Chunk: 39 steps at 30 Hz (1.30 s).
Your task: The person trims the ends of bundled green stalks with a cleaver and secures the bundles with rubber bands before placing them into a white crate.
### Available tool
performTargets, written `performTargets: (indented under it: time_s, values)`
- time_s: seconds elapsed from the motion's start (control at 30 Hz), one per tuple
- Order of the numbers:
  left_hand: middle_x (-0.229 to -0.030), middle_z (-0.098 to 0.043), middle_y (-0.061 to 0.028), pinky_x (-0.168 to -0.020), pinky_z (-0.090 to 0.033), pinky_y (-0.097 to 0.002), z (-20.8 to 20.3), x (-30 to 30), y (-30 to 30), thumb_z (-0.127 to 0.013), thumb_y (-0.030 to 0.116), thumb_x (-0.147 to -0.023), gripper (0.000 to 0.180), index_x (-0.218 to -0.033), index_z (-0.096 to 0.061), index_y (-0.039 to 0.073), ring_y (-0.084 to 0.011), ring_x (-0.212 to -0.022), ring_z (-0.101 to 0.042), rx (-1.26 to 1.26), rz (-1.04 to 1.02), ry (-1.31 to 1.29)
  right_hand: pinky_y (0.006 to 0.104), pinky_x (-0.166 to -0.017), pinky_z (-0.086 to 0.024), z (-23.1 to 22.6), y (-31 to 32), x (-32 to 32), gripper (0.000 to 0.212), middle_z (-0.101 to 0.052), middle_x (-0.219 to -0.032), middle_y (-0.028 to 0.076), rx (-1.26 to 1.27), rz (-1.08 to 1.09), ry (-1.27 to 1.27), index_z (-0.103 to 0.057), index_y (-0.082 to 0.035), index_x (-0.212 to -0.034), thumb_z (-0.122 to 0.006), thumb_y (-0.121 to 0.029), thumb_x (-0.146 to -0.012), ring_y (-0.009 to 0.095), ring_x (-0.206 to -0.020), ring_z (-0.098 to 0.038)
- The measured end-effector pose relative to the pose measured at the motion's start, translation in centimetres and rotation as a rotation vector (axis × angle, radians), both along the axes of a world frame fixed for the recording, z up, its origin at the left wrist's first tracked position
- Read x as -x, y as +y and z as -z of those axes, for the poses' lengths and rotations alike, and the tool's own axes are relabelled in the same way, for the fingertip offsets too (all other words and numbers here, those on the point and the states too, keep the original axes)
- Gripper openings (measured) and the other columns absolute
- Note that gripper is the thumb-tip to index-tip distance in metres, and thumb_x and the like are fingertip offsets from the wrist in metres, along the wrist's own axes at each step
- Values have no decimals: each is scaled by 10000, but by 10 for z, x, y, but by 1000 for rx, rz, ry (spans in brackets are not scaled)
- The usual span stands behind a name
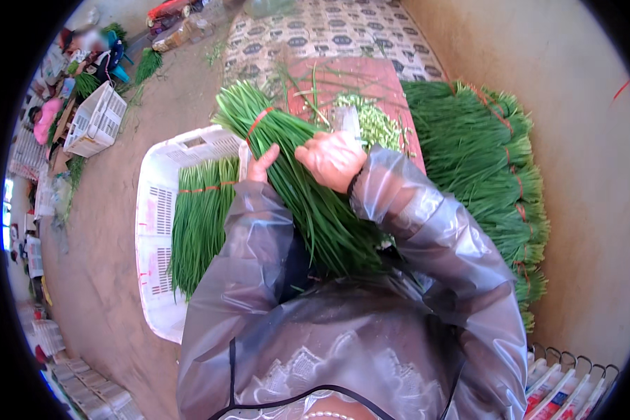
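Observation:
A thick bundle of garlic chives (294,182) lies slantwise in front of my body, its cut ends pointing up and left. A red band (259,124) circles it near those ends. My left hand (260,165) supports the bundle from its left side, thumb against the stalks and the other fingers hidden beneath. Over the right side of the bundle, my right hand (330,161) is closed in a fist. A broad pale blade of a knife (347,122) sticks out beyond that fist, above the red board (411,140); its handle is hidden in the fingers.
Trimmed pale stalk ends (381,127) are heaped on the board. At left stands a white plastic crate (154,210) with banded chives (204,210) inside. Stacked bundles (469,154) line the wall at right. Another crate (98,119) and people (47,119) are farther off. A wire rack (574,381) is lower right.

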State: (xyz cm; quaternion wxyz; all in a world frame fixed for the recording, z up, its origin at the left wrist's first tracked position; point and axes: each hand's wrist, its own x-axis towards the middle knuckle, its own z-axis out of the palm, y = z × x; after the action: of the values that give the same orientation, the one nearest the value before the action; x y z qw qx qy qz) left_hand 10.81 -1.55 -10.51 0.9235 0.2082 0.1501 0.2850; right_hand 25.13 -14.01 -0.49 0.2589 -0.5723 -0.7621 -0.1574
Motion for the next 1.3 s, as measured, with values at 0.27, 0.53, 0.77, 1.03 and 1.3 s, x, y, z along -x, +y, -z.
performTargets:
  time_s: [0.27,0.53,0.77,1.03,1.3]
  values:
    - [-1219,-659,-142,-954,-515,-528,-13,7,8,-638,276,-933,426,-1291,-572,55,-327,-1064,-653,153,-22,4,463,-614,-498,-36,-80,5,134,-626,-708,140,379,69,542,-628,-69,-792,-631,-192,-846,363,-692,-636]
    - [-1261,-641,-128,-1010,-478,-546,6,14,28,-663,324,-917,471,-1297,-578,59,-340,-1136,-617,120,-252,109,409,-940,-479,2,-178,47,311,-669,-1177,82,582,148,65,-691,-133,-1147,-696,-239,-855,292,-1044,-643]
    - [-1258,-637,-147,-992,-495,-547,11,18,27,-628,353,-945,470,-1291,-578,40,-346,-1129,-621,68,-313,119,409,-706,-540,-61,-173,13,226,-677,-906,169,480,79,884,-693,-35,-1012,-655,-215,-882,350,-826,-663]
    - [-1264,-634,-149,-993,-482,-571,15,18,26,-624,361,-944,478,-1291,-576,36,-365,-1136,-612,77,-236,84,436,-715,-519,-7,-125,-38,173,-677,-821,148,390,565,450,-733,-60,-882,-689,-207,-802,335,-792,-666]
    - [-1229,-658,-133,-975,-511,-520,-1,19,13,-620,333,-944,433,-1265,-599,42,-333,-1092,-643,85,-151,7,428,-723,-532,-7,-122,-28,255,-726,-846,123,494,548,561,-667,-30,-955,-740,-184,-765,330,-813,-694]
